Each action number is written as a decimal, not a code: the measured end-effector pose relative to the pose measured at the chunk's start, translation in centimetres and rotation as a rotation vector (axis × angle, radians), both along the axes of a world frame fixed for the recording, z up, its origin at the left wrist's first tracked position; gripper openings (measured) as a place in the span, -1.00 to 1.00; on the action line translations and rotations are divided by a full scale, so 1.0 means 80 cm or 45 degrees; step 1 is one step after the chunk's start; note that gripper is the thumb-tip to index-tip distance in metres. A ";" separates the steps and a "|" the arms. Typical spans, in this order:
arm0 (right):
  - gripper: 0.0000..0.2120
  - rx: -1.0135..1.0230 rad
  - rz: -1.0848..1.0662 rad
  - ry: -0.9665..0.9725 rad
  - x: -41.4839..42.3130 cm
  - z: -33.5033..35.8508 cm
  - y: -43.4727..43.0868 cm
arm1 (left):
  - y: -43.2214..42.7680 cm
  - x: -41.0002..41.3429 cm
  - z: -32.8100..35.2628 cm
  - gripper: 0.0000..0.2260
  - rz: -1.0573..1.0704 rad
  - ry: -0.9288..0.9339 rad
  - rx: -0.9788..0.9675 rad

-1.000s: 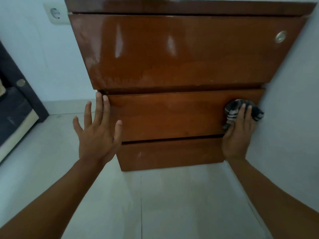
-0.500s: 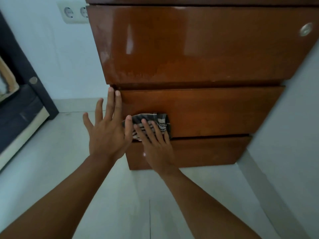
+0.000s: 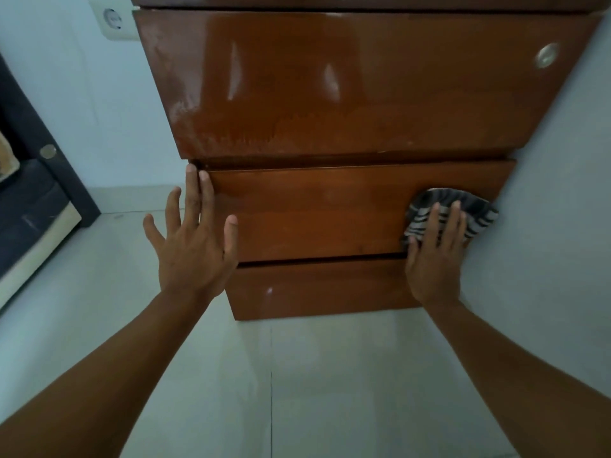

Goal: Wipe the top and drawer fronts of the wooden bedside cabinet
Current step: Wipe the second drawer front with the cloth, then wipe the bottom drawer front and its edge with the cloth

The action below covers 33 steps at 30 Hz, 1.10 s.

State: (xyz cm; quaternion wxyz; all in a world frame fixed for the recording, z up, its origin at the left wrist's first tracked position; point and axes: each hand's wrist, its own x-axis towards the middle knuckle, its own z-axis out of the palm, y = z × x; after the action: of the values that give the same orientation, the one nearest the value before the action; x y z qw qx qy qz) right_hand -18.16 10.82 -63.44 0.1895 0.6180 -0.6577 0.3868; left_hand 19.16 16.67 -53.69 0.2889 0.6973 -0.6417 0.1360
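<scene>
- Wooden bedside cabinet [image 3: 330, 94]: seen from above and in front; three glossy brown drawer fronts are stacked one under another.
- Top drawer front [image 3: 363, 77]: the largest; pale smears lie near its left edge and along its lower edge, and a round metal fitting [image 3: 547, 56] sits near its upper right corner.
- Middle drawer front [image 3: 314, 209]: both hands lie against it, one at each end.
- Left hand [image 3: 193, 256]: flat, fingers straight and spread apart, holding nothing; two fingertips reach the upper left corner of the middle drawer front, and the thumb lies on its face.
- Right hand [image 3: 434, 262]: fingers straight and close together, pressing a cloth flat against the right end of the middle drawer front; the palm covers the gap above the bottom drawer front [image 3: 314, 289].
- Cloth [image 3: 476, 209]: bunched, striped dark and light, at the right edge of the middle drawer front, just beside the pale wall [image 3: 562, 226].
- Surroundings: a wall socket [image 3: 112, 19] beside the cabinet's upper left corner; a pale tiled floor [image 3: 264, 375] below; dark furniture [image 3: 29, 200] at the far left.
</scene>
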 end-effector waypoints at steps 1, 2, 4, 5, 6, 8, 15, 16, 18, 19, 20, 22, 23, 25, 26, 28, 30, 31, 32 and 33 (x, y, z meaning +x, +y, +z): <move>-0.41 -0.039 -0.011 -0.085 -0.009 0.008 0.000 | 0.000 0.000 0.000 -0.35 0.004 0.004 0.008; -0.43 -0.083 -0.028 -0.183 -0.017 0.018 -0.001 | 0.001 -0.001 0.000 -0.35 0.014 0.006 0.016; -0.43 -0.157 -0.105 -0.333 -0.025 0.040 -0.001 | 0.003 0.000 0.001 -0.34 0.030 0.001 0.022; -0.42 -0.177 -0.147 -0.371 -0.025 0.050 0.001 | 0.004 0.000 0.002 -0.34 0.031 -0.003 0.024; -0.41 -0.187 -0.165 -0.405 -0.025 0.059 0.005 | 0.005 0.000 0.004 -0.34 0.028 -0.010 0.027; -0.47 -0.127 -0.135 -0.558 -0.023 0.072 0.020 | 0.007 0.002 0.005 -0.33 0.012 -0.028 0.040; -0.39 0.982 0.189 -0.086 -0.007 0.051 0.089 | 0.066 0.010 -0.079 -0.44 0.054 0.078 0.511; -0.28 1.083 0.229 -0.026 -0.001 0.048 0.088 | 0.070 0.010 -0.089 -0.44 0.051 0.092 0.591; -0.11 1.245 0.265 0.070 0.010 0.045 0.082 | 0.068 0.009 -0.099 -0.40 0.026 0.107 0.692; -0.07 1.279 0.275 0.093 0.015 0.044 0.078 | 0.063 0.007 -0.098 -0.38 0.013 0.122 0.710; -0.06 1.293 0.285 0.095 0.020 0.042 0.075 | 0.057 0.006 -0.097 -0.36 0.002 0.135 0.713; -0.05 1.319 0.290 0.082 0.029 0.039 0.066 | 0.046 0.002 -0.093 -0.34 -0.008 0.149 0.724; -0.05 1.335 0.291 0.078 0.032 0.036 0.063 | 0.041 0.000 -0.092 -0.34 -0.008 0.164 0.724; -0.05 1.351 0.288 0.064 0.038 0.032 0.058 | 0.036 -0.005 -0.090 -0.37 -0.021 0.192 0.712; -0.04 1.346 0.286 0.053 0.040 0.030 0.056 | 0.035 -0.008 -0.090 -0.39 -0.032 0.190 0.714; -0.01 1.350 0.286 0.048 0.044 0.025 0.053 | 0.032 -0.013 -0.092 -0.40 -0.042 0.174 0.728; -0.01 1.343 0.276 0.048 0.046 0.021 0.052 | 0.028 -0.016 -0.095 -0.38 -0.032 0.131 0.730; -0.01 1.336 0.270 0.043 0.047 0.020 0.052 | 0.025 -0.017 -0.097 -0.37 -0.029 0.102 0.725; -0.02 1.331 0.265 0.027 0.047 0.020 0.052 | 0.023 -0.017 -0.099 -0.37 -0.027 0.072 0.718; -0.03 1.327 0.266 0.008 0.047 0.019 0.052 | 0.021 -0.017 -0.101 -0.36 -0.028 0.040 0.711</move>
State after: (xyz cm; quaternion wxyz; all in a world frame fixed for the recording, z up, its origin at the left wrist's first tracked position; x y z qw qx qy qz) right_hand -14.37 14.96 -61.96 -0.1804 0.6935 -0.6971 0.0235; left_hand 17.83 18.38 -61.77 0.0968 0.7451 -0.6572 -0.0600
